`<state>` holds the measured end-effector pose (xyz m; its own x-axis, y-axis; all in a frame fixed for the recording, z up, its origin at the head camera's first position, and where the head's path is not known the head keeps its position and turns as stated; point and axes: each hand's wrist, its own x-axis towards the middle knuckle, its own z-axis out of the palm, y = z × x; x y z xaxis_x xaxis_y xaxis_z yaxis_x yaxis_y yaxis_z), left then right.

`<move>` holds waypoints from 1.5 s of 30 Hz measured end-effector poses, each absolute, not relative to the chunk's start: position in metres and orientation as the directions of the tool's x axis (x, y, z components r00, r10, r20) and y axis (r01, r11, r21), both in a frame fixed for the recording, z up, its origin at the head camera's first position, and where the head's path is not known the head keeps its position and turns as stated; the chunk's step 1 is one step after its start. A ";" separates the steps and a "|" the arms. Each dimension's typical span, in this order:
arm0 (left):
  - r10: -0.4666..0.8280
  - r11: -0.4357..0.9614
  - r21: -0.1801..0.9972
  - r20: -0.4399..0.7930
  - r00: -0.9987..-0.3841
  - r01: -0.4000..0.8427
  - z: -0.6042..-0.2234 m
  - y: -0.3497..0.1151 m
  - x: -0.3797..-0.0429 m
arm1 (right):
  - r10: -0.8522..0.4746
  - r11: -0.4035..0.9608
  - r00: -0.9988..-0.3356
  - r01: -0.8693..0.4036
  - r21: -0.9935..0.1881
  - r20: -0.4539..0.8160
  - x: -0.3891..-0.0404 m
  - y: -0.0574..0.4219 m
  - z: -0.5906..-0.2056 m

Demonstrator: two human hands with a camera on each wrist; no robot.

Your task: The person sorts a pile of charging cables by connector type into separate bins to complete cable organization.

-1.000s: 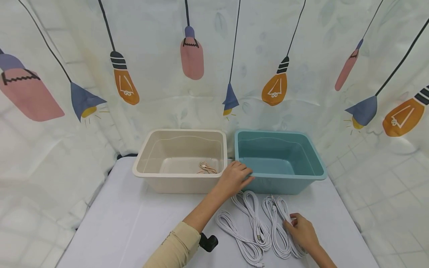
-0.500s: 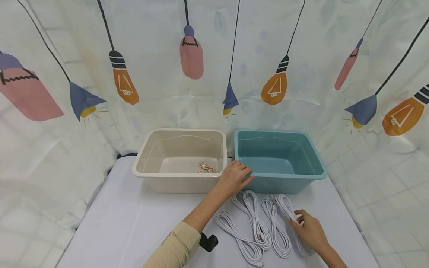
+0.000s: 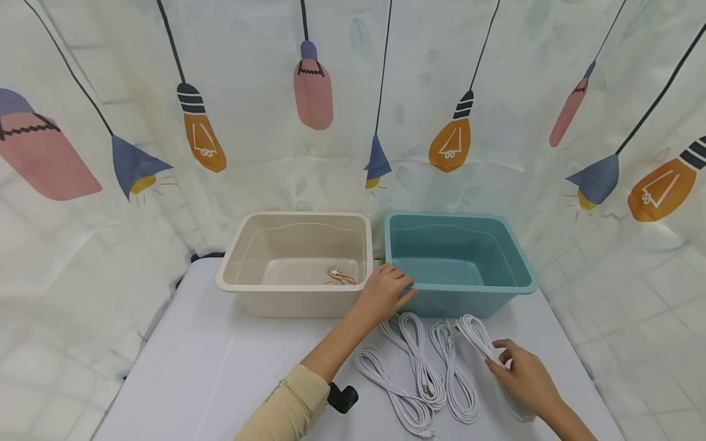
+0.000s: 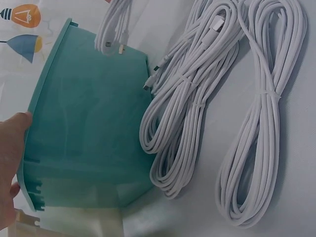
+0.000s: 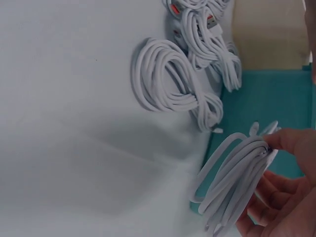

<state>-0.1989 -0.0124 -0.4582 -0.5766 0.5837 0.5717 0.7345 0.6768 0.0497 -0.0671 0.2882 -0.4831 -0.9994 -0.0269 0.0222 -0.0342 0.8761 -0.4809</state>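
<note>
My right hand (image 3: 526, 376) pinches a coiled white cable (image 3: 477, 334), thumb and fingers around its middle. In the right wrist view this cable bundle (image 5: 237, 177) hangs off the table with its loops pointing down and left. My left hand (image 3: 384, 293) rests at the left front corner of the teal bin (image 3: 458, 301), fingers loosely bent over the rim. In the left wrist view its thumb touches the bin's edge. More white cable bundles lie in front of the bin: one on the left (image 3: 394, 395), one in the middle (image 3: 421, 361) and one on the right (image 3: 458, 380).
A beige bin (image 3: 298, 301) stands left of the teal one, with a small tan cable (image 3: 341, 275) inside. A black object (image 3: 343, 399) sits by the left forearm. A white cloth covers the table (image 3: 220, 373); a patterned curtain (image 3: 248, 110) hangs behind.
My right hand has drawn its white cable bundle to the right and lifted it, away from the neighbouring bundle. The left hand has stayed at the bin's corner.
</note>
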 end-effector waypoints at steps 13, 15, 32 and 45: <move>0.575 0.674 0.073 0.572 -0.584 0.735 -0.455 -0.013 -0.197 | -0.068 0.894 -0.991 -0.113 -0.434 0.118 -0.063 0.294 -0.449; 0.577 0.674 0.074 0.569 -0.586 0.735 -0.456 -0.013 -0.198 | -0.072 0.894 -0.991 -0.116 -0.433 0.117 -0.062 0.296 -0.443; 0.584 0.676 0.069 0.557 -0.591 0.734 -0.457 -0.012 -0.199 | -0.141 0.888 -0.969 -0.214 -0.407 0.202 -0.065 0.308 -0.398; 0.588 0.672 0.072 0.553 -0.590 0.737 -0.455 -0.012 -0.199 | -0.197 0.876 -0.957 -0.268 -0.400 0.211 -0.092 0.313 -0.362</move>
<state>-0.1987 -0.0116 -0.4549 -0.5903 0.5880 0.5530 0.7370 0.6720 0.0722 -0.0924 0.3127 -0.3623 -0.9575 -0.1969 0.2108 -0.2683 0.8764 -0.4000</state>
